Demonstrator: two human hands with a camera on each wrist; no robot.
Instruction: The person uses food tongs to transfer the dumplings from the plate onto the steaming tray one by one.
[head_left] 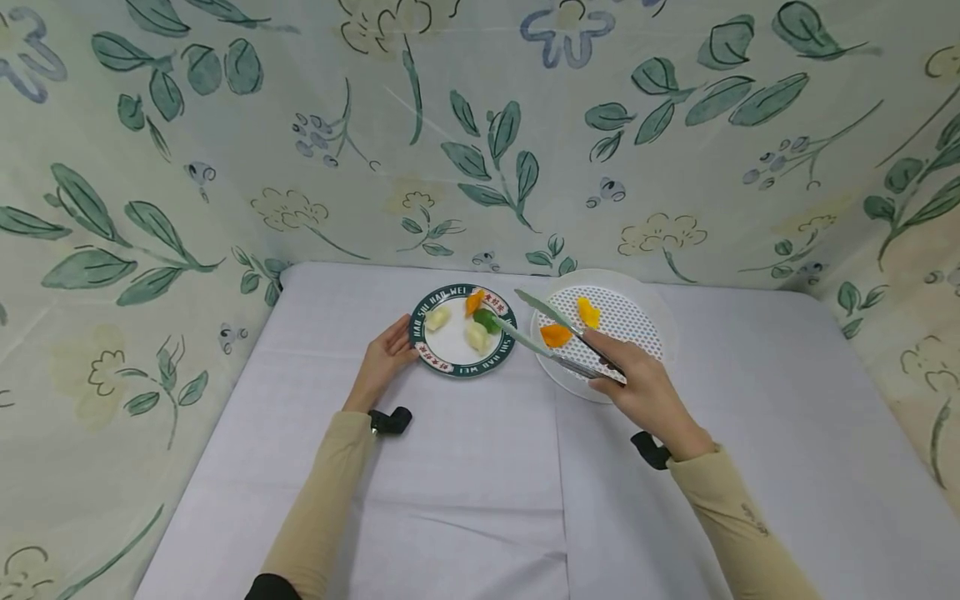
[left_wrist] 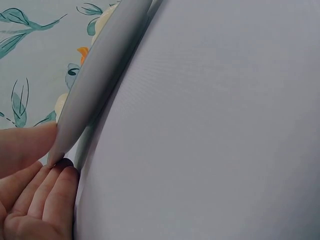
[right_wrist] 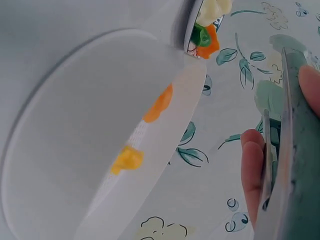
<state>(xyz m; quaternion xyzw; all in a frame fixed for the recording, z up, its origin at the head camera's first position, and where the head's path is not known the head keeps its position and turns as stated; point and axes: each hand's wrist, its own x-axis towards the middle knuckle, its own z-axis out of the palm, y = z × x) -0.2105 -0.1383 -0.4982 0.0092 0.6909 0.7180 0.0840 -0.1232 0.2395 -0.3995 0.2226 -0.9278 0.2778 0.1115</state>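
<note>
My left hand (head_left: 381, 362) grips the near-left rim of a round white plate (head_left: 452, 340) with a green lettered border, thumb above and fingers beneath. On it lie two cream-coloured pieces (head_left: 477, 337), an orange piece (head_left: 475, 302) and a green piece (head_left: 487, 322). My right hand (head_left: 645, 387) holds green-tipped tongs (head_left: 551, 312), their arms spread. One tip reaches the green piece on the plate; the other arm hangs over a white perforated round basket (head_left: 630, 325). Inside the basket are an orange piece (head_left: 556, 336) and a yellow piece (head_left: 588, 312).
A white cloth (head_left: 465, 467) covers the table, with creases near the front. Floral fabric (head_left: 480, 125) hangs behind and at both sides of it. The plate and the basket stand side by side near the table's back edge.
</note>
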